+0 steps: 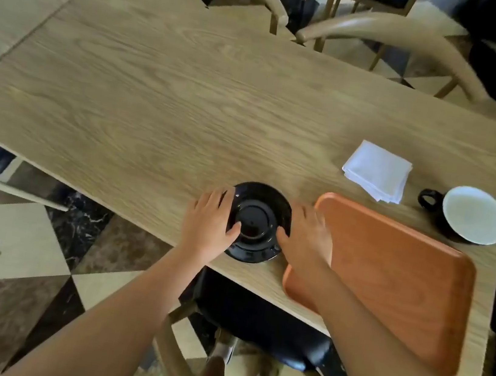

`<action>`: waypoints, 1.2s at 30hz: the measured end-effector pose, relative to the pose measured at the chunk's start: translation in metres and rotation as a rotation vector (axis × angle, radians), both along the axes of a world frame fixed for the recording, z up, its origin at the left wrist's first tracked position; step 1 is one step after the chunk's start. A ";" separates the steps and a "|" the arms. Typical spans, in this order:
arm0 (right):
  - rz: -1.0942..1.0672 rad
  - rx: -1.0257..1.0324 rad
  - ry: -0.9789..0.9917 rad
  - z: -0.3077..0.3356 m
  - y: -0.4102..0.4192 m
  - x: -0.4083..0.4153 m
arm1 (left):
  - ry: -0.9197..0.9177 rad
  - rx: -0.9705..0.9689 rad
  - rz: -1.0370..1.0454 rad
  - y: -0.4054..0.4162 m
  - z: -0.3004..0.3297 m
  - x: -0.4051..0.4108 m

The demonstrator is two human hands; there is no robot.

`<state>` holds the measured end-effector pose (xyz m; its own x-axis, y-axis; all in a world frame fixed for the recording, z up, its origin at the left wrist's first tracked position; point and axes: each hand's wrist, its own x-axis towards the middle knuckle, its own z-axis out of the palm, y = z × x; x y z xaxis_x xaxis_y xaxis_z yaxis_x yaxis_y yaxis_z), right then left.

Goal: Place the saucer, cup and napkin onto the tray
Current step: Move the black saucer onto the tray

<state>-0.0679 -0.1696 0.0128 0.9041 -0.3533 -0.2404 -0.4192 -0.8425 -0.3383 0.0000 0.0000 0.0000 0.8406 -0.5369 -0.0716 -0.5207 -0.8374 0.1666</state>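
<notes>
A glossy black saucer [257,218] lies on the wooden table near its front edge. My left hand [210,220] grips its left rim and my right hand [304,232] grips its right rim, thumbs on top. Just right of the saucer lies an orange tray [401,289] with nothing on it; my right forearm crosses its near-left corner. A folded white napkin [376,171] lies on the table beyond the tray. A black cup [472,214] with a white inside stands upright at the table's right edge, handle pointing left.
The wooden table [173,97] stretches far to the left and joins another table. Curved wooden chairs [389,32] stand along its far side. A dark-seated chair [268,327] sits under the near edge, above a checkered floor.
</notes>
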 end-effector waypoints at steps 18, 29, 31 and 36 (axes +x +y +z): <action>-0.469 0.495 -0.271 0.008 -0.048 -0.022 | 0.549 -0.609 0.428 -0.025 0.019 0.010; -0.661 0.505 -0.341 -0.017 -0.120 -0.090 | 0.772 -0.769 0.290 -0.113 0.002 -0.021; -0.653 0.513 -0.360 -0.022 -0.128 -0.098 | 0.719 -0.737 0.244 -0.124 -0.002 -0.026; -0.632 0.530 -0.367 -0.029 -0.134 -0.103 | 0.441 -0.556 0.174 -0.131 -0.006 -0.033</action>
